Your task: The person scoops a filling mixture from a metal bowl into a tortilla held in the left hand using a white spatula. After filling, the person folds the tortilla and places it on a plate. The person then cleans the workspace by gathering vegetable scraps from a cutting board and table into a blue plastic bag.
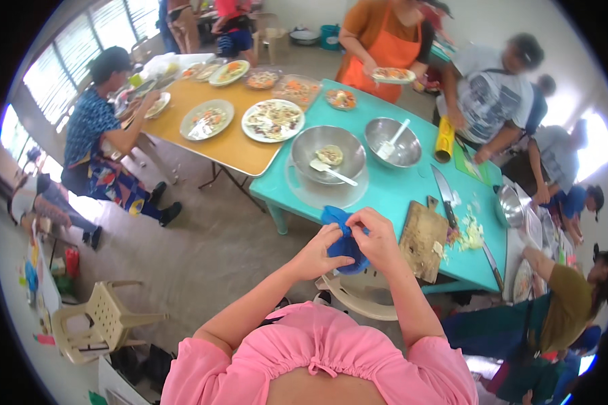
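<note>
A blue plastic bag [351, 251] is pinched between my two hands, just off the near edge of the turquoise table. My left hand [316, 255] grips it from the left, thumb across its front. With curled fingertips, my right hand [375, 235] holds the gathered upper part. What the bag contains cannot be made out. Beyond it stands a large steel bowl [302, 150] with a pale mixture [330, 155] and a white spatula [334, 173] inside. To the right of my hands lies a worn wooden cutting board [417, 236].
A large knife [444, 192] and chopped pale vegetables [469, 233] lie beside the board. Another steel bowl [412, 150] stands behind. Plates of food [273, 121] fill the far end of the orange-brown table [250, 158]. A plastic chair [365, 297] is below my hands. Several people work around.
</note>
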### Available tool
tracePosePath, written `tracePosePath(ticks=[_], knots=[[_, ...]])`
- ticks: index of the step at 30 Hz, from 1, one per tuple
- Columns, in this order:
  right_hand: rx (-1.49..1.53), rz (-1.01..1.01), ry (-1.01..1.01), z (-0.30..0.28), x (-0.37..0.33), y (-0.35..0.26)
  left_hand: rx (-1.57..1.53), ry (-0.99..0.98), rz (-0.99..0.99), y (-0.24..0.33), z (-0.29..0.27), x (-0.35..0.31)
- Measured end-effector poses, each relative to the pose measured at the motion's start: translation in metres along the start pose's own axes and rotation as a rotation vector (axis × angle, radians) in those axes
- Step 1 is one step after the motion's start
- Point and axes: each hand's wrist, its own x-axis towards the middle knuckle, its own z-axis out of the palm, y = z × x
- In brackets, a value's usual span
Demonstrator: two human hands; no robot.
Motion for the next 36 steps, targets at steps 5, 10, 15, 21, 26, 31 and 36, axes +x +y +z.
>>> tracePosePath(ticks=[5, 10, 15, 21, 26, 31, 36], knots=[[-0.080, 0.037, -0.005, -0.004, -0.002, 0.009, 0.337, 0.065, 0.101, -0.004, 0.018, 0.008], [-0.456, 0.112, 0.028, 0.007, 0.000, 0.021, 0.556, 0.015, 0.120, 0.002, 0.014, 0.013], [-0.427, 0.269, -0.071, 0.008, 0.006, 0.026, 0.532, 0.017, 0.093, 0.002, 0.021, 0.017], [-0.195, 0.271, 0.093, 0.000, 0.004, 0.040, 0.357, 0.055, 0.065, 0.005, 0.035, 0.026], [0.417, 0.476, 0.153, -0.010, 0.000, 0.065, 0.135, 0.014, 0.003, 0.009, 0.033, 0.034], [0.584, 0.517, 0.202, -0.016, -0.012, 0.078, 0.000, 0.039, 0.045, 0.016, 0.034, 0.040], [-0.175, 0.010, 0.307, -0.014, -0.043, 0.067, -0.156, 0.042, 0.058, 0.017, 0.033, 0.051]])
